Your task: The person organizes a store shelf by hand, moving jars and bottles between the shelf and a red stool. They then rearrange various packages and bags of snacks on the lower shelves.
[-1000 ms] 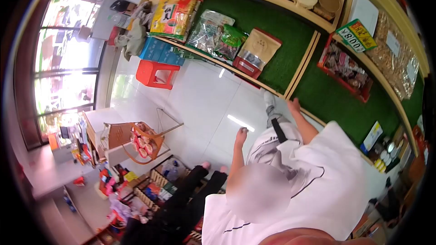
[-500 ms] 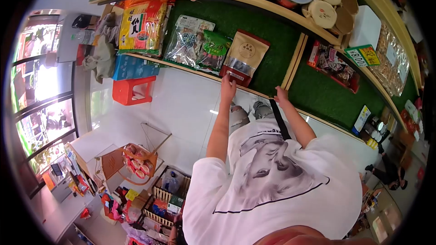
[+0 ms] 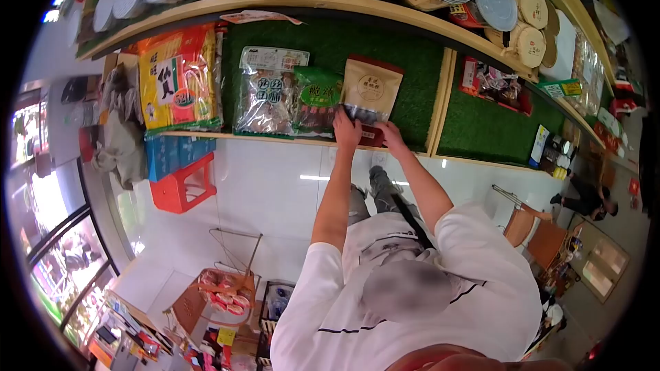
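Both hands close on the lower end of the brown pouch [image 3: 371,93]: the left hand [image 3: 347,129] grips its bottom left corner, and the right hand [image 3: 390,134], which half a second ago rested on the wooden front edge of the shelf [image 3: 412,106], has joined it at the bottom right. The pouch leans upright on the green mat near that front edge. Just beside it to the left lie a green packet [image 3: 317,96] and a clear packet [image 3: 265,93]; farther left is a yellow bag [image 3: 175,75].

White short-sleeve tee w/ thin dark line print, black strap across chest, grey trousers.
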`<state>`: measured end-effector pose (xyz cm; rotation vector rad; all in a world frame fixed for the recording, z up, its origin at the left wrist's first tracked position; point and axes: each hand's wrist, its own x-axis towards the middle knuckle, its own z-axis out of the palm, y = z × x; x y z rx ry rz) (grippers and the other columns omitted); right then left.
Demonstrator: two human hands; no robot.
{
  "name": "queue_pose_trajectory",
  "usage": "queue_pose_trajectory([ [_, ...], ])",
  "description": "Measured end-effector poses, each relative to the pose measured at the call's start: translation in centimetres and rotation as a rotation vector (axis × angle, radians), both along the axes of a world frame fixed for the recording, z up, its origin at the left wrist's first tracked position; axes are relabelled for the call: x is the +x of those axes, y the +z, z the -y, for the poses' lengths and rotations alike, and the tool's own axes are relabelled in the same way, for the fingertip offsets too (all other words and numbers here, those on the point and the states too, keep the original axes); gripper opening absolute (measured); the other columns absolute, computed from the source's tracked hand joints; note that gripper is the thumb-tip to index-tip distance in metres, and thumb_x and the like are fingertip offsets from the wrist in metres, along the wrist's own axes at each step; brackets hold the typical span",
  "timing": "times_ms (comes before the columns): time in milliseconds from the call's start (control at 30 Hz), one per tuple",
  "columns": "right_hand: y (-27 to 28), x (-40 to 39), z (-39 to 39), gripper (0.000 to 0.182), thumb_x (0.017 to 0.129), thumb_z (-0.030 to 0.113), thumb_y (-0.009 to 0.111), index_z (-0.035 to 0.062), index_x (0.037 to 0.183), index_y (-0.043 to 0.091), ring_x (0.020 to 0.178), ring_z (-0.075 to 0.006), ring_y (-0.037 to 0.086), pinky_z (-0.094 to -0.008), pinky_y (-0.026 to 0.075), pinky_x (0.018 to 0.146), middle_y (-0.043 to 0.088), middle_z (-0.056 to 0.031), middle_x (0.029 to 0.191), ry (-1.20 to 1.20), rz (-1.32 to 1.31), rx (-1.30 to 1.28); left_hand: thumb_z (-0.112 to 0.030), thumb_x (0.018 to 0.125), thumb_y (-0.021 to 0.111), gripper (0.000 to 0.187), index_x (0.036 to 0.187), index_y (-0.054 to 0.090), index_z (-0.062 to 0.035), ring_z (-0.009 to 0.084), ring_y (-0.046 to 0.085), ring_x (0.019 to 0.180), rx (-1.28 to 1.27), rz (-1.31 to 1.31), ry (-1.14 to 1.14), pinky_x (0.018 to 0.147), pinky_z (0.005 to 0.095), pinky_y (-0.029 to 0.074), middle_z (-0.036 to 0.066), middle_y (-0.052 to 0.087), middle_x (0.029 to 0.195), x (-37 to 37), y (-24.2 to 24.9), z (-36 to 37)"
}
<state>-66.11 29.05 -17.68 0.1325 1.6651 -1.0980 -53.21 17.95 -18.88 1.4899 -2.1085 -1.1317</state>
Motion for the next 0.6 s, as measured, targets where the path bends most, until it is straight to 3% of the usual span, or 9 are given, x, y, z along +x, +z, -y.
queue_pose_trajectory([
  [200, -2.0, 1.4, 0.7, 0.04, 0.076, 0.012, 0.08, 0.0025, 0.11, 0.062, 0.088, -0.0164, 0.065, -0.032, 0.053, 0.078, 0.069, -0.0062, 0.099, -0.221, -0.183, -0.101, -0.036, 0.074, 0.071, 0.07, 0.131, 0.047, -0.0036, 0.0436, 0.054, 0.11, 0.089, 0.278, 0.117, 0.09, 0.0565, 0.045, 0.022, 0.057, 0.118, -1.8, 2.9, 1.0],
  [267, -3.5, 1.7, -0.3, 0.032, 0.08, 0.011, 0.077, 0.0036, 0.108, 0.063, 0.086, -0.0161, 0.064, -0.0316, 0.054, 0.074, 0.068, -0.0065, 0.095, -0.227, -0.311, -0.243, -0.038, 0.07, 0.074, 0.067, 0.125, 0.052, -0.0061, 0.0431, 0.058, 0.103, 0.059, 0.274, 0.081, 0.086, 0.0542, 0.049, 0.023, 0.059, 0.112, -1.3, 2.7, 0.8],
  [300, -3.5, 2.2, -0.8, 0.029, 0.079, 0.013, 0.077, 0.0045, 0.104, 0.063, 0.084, -0.015, 0.063, -0.0315, 0.053, 0.074, 0.067, -0.0047, 0.09, -0.198, -0.428, -0.209, -0.03, 0.07, 0.076, 0.058, 0.118, 0.057, -0.0017, 0.042, 0.059, 0.101, 0.048, 0.129, 0.068, 0.087, 0.0517, 0.049, 0.024, 0.061, 0.108, -1.0, 1.6, 0.7],
  [333, -3.1, 2.2, -1.2, 0.031, 0.079, 0.013, 0.077, 0.0031, 0.104, 0.062, 0.082, -0.0154, 0.061, -0.0314, 0.052, 0.073, 0.066, -0.0044, 0.089, -0.146, -0.429, -0.097, -0.023, 0.071, 0.076, 0.052, 0.113, 0.06, 0.0032, 0.0383, 0.061, 0.099, 0.196, -0.219, 0.019, 0.085, 0.0468, 0.05, 0.023, 0.063, 0.108, -0.2, -4.6, 1.2],
  [367, -0.2, 2.9, -0.7, 0.034, 0.078, 0.011, 0.076, 0.0016, 0.106, 0.06, 0.083, -0.0166, 0.061, -0.0316, 0.051, 0.074, 0.066, -0.0066, 0.09, -0.181, -0.533, -0.035, -0.021, 0.077, 0.073, 0.045, 0.11, 0.062, 0.0077, 0.0318, 0.063, 0.091, 0.289, -0.408, 0.17, 0.082, 0.0408, 0.05, 0.019, 0.067, 0.102, -0.6, -5.3, 0.7],
  [400, -2.6, 3.3, -1.0, 0.038, 0.078, 0.012, 0.076, 0.0003, 0.108, 0.057, 0.086, -0.0188, 0.061, -0.0335, 0.05, 0.077, 0.066, -0.0088, 0.093, -0.332, -0.497, -0.039, -0.021, 0.08, 0.071, 0.042, 0.109, 0.062, 0.0084, 0.0284, 0.063, 0.085, 0.478, -0.407, 0.129, 0.079, 0.0392, 0.05, 0.016, 0.068, 0.096, -0.8, -4.5, 1.1],
  [433, 0.7, 3.6, -0.7, 0.036, 0.08, 0.013, 0.072, 0.0045, 0.11, 0.054, 0.08, -0.0216, 0.062, -0.0371, 0.05, 0.071, 0.063, -0.0121, 0.092, -0.397, -0.542, 0.01, -0.021, 0.083, 0.068, 0.04, 0.108, 0.062, 0.0092, 0.0251, 0.062, 0.079, 0.662, -0.385, 0.095, 0.076, 0.0376, 0.049, 0.013, 0.068, 0.091, -1.3, -3.8, 1.9],
  [500, 1.6, 2.6, -1.5, 0.03, 0.084, 0.015, 0.067, 0.0069, 0.109, 0.051, 0.089, -0.0316, 0.062, -0.0411, 0.048, 0.08, 0.062, -0.0141, 0.094, -0.296, -0.626, 0.038, -0.02, 0.086, 0.065, 0.03, 0.1, 0.065, 0.0063, 0.0194, 0.058, 0.073, 0.539, -0.266, 0.031, 0.07, 0.0356, 0.048, 0.007, 0.065, 0.081, -3.6, 0.3, 1.1],
  [600, 4.8, 0.4, -4.9, 0.03, 0.082, 0.014, 0.068, 0.0061, 0.106, 0.053, 0.091, -0.0355, 0.061, -0.0421, 0.048, 0.079, 0.062, -0.0165, 0.097, -0.36, -0.786, 0.025, -0.021, 0.085, 0.066, 0.027, 0.099, 0.066, 0.0021, 0.0166, 0.056, 0.072, 0.782, -0.331, 0.061, 0.067, 0.0321, 0.046, 0.003, 0.063, 0.079, -5.8, 4.0, -1.3],
])
